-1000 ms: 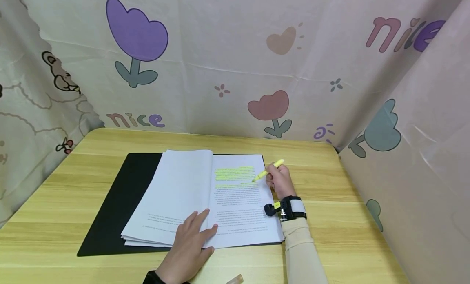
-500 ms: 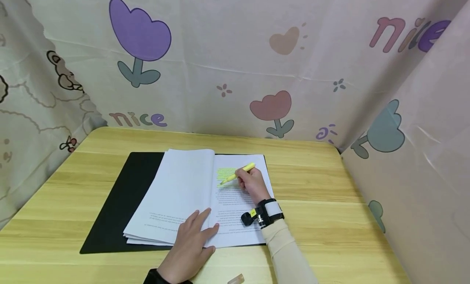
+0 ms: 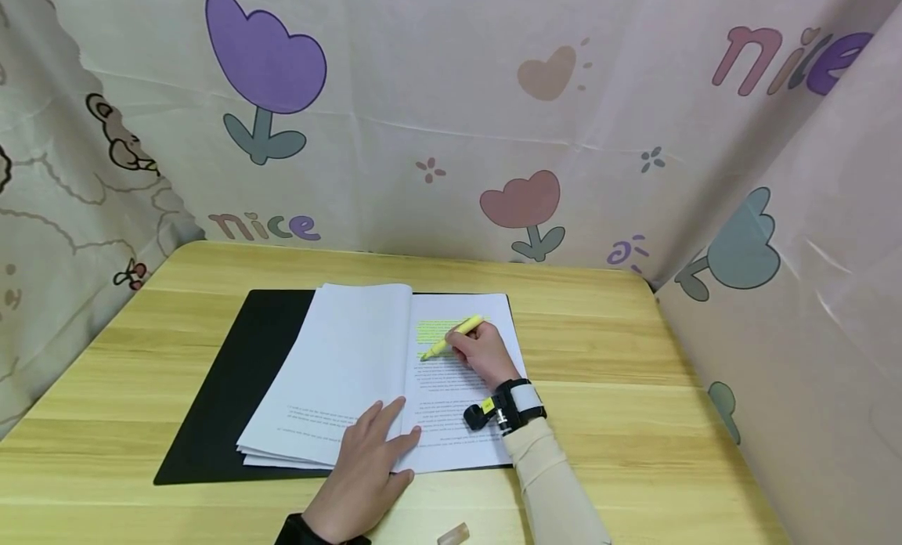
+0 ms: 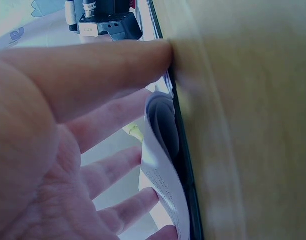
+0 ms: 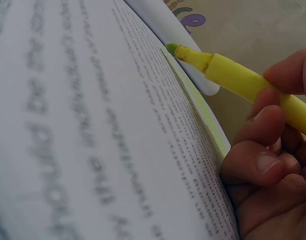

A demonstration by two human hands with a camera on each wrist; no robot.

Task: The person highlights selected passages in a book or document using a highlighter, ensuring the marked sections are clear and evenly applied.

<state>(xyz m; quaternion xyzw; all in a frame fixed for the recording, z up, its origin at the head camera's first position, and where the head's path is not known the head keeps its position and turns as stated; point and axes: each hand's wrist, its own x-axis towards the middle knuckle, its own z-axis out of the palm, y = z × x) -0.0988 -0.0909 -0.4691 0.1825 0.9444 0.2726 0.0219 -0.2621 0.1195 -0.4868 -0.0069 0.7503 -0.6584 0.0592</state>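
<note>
A yellow highlighter point(image 3: 465, 328) is pinched in my right hand point(image 3: 488, 355), its tip at the left margin of the right-hand printed page point(image 3: 451, 420). Yellow marking point(image 3: 432, 331) covers the upper lines there. In the right wrist view the highlighter point(image 5: 238, 80) has a green-tinged tip close to the paper, and whether it touches is unclear. My left hand point(image 3: 366, 467) rests with spread fingers across the lower fold of the open booklet, thumb by its bottom edge. From the left wrist, that hand point(image 4: 47, 150) shows straight fingers against the curled pages point(image 4: 165, 185).
A black folder or mat point(image 3: 225, 396) lies under the booklet, showing mostly on the left. Near the front edge of the wooden table point(image 3: 585, 326) lies a small translucent brownish piece point(image 3: 453, 534). Printed cloth point(image 3: 409, 83) hangs behind and at both sides.
My right hand has carried the highlighter from the right end of the text to the left margin, then slightly down. My left hand has stayed in place on the pages.
</note>
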